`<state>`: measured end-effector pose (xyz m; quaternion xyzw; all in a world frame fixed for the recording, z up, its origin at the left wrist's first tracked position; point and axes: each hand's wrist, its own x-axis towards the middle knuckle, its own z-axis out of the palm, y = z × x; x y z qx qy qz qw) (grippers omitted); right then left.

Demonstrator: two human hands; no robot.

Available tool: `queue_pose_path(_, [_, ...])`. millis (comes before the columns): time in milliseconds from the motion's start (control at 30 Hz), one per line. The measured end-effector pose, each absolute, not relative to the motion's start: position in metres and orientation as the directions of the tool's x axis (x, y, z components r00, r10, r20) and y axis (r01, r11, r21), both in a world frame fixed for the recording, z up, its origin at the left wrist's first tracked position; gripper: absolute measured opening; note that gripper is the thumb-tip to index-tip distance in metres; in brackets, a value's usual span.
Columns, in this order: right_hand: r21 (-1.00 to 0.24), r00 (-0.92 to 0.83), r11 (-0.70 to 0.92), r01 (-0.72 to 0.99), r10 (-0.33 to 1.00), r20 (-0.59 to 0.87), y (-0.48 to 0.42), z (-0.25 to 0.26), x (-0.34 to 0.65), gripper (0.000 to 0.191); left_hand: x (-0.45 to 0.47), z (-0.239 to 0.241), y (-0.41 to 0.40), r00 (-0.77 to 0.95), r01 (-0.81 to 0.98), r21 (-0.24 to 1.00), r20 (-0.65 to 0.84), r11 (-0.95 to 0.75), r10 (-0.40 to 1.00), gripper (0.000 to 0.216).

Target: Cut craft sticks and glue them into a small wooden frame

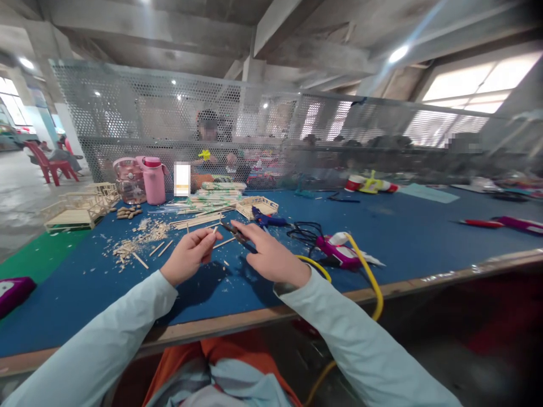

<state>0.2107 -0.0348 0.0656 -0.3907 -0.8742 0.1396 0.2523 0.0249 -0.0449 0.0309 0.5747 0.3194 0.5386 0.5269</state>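
My left hand (189,254) is closed in a pinch on a short thin wooden stick (215,229), held just above the blue table (106,305). My right hand (271,257) is closed round a dark cutting tool (237,233) whose tip points toward the stick. Both hands sit close together near the table's front edge. Loose sticks and wood chips (139,240) lie to the left of my left hand.
A pink and white glue gun (339,249) with a yellow cable (369,277) lies right of my right hand. Stick bundles (212,200), small wooden frame models (80,206), pink bottles (153,180) and blue pliers (267,219) stand farther back. A person sits behind the mesh screen (254,124).
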Motion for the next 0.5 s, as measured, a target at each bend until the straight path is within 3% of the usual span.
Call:
queue_pose_path(233, [-0.294,-0.601,0.729,0.617,0.679,0.421,-0.0361,0.0638,0.2048,0.075,0.0227,0.0295,-0.0446,0.191,-0.136,0.945,0.32,-0.298,0.928,0.037])
queue_pose_path(500, [-0.239,-0.604,0.73,0.64,0.671,0.43,-0.0354,0.0636,0.2006,0.078,0.0193,0.0259,-0.0427,0.209,-0.082,0.925,0.381,-0.372,0.901,0.036])
